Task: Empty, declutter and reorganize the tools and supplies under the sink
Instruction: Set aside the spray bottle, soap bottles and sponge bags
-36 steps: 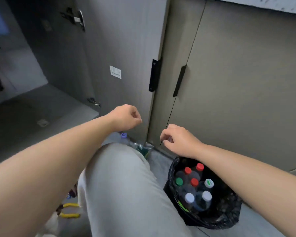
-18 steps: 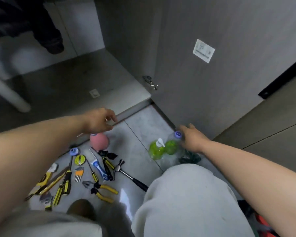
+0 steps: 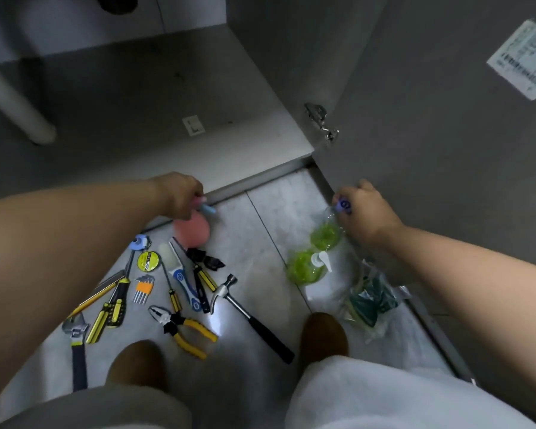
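free: cabinet floor point(image 3: 136, 103) | blocked: tools point(image 3: 183, 326) left, door point(image 3: 430, 119) right

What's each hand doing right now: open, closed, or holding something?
Left hand: grips the top of the pink bottle.
Right hand: grips the neck of the green bottle.

The pink bottle point(image 3: 192, 232) is wearing a blue top. The green bottle point(image 3: 325, 236) is wearing a blue cap with white marks. The pliers point(image 3: 195, 328) are showing yellow handles. The hammer point(image 3: 257, 325) is showing a black handle.
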Demonstrator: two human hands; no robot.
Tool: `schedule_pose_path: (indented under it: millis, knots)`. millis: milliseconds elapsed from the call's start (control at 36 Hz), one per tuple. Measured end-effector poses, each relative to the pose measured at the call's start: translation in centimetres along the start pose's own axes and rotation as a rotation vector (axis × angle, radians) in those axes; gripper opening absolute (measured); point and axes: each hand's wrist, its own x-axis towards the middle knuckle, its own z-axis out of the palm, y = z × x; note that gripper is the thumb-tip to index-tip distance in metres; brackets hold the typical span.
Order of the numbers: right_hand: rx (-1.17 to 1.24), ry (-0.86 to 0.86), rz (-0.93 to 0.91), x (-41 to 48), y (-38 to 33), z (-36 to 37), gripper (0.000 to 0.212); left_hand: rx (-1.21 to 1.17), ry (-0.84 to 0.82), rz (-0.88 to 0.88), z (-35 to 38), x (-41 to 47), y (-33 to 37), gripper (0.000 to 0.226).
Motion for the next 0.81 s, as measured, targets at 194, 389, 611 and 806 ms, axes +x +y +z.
schedule_pose_path:
  millis: [194,389,611,806]
  knots:
    - [-0.031,0.051,-0.055,5.9,-2.5,-0.5,0.024,-0.042,0.029,-0.008,1.4,1.9,-1.6,0.019]
    - [0.013,0.098,-0.022,10.6,-4.1,0.3,0.026,-0.175,0.179,0.015,2.9,2.7,-1.3,0.015]
    - [0.081,0.134,0.008,12.5,-4.7,0.9,0.036,-0.368,0.304,0.13,3.2,3.8,1.2,0.014]
    - [0.047,0.114,0.023,8.0,-3.7,1.8,0.034,-0.413,0.358,0.182,2.5,4.7,3.8,0.021]
